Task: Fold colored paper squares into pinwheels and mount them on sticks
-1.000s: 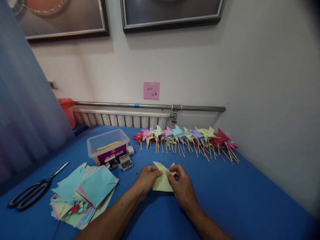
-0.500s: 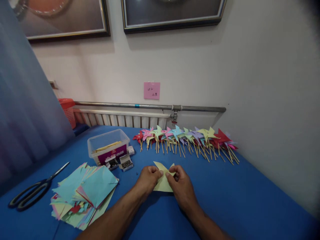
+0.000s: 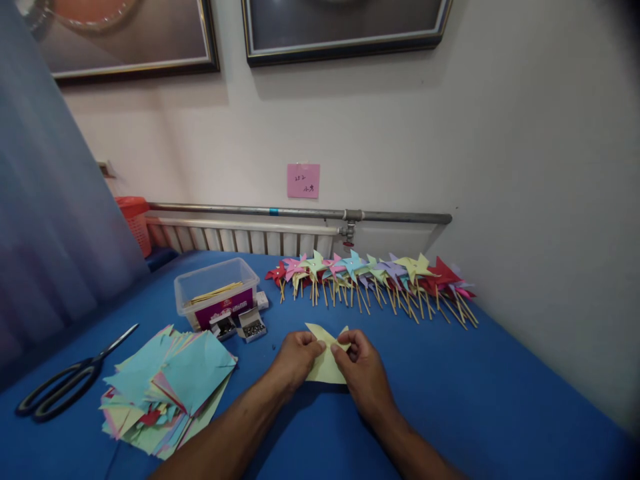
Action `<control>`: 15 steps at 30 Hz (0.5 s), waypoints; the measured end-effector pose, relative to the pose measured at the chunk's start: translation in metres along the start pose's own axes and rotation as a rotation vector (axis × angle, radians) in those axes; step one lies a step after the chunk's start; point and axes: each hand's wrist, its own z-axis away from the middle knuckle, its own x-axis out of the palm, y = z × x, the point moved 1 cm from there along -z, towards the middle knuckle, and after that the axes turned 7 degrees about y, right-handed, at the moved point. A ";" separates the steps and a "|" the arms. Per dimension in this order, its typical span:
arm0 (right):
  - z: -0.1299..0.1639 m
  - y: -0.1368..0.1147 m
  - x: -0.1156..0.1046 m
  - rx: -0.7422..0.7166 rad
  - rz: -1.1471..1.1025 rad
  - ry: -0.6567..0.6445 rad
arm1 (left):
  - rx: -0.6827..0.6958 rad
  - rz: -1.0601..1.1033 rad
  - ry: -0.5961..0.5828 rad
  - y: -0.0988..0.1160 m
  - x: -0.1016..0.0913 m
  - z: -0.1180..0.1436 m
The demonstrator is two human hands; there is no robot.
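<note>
Blue surface [image 3: 475, 400] carrying pinwheels [image 3: 353, 265], many, rowed along the back; papers [image 3: 193, 367], heaped at left; tub [image 3: 225, 309], clear, sticks [image 3: 215, 293] inside; scissors [image 3: 91, 364], beside the papers; left hand [image 3: 293, 360] and right hand [image 3: 365, 373], both pinching the yellow sheet [image 3: 326, 371] between them; two boxes [image 3: 253, 327], open, near the tub

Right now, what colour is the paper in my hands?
The paper is pale yellow, seen best in the head view.
</note>
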 end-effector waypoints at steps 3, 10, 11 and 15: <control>0.001 -0.002 0.001 0.021 -0.069 -0.018 | 0.012 -0.006 0.002 -0.003 0.000 -0.002; -0.001 0.002 0.002 0.039 -0.081 -0.015 | 0.029 -0.028 0.030 -0.005 0.000 -0.002; -0.001 0.003 0.002 0.032 -0.069 -0.009 | 0.028 -0.017 0.024 -0.004 0.000 -0.002; -0.003 0.004 0.000 0.021 -0.029 0.018 | 0.028 0.013 0.004 -0.001 0.000 -0.001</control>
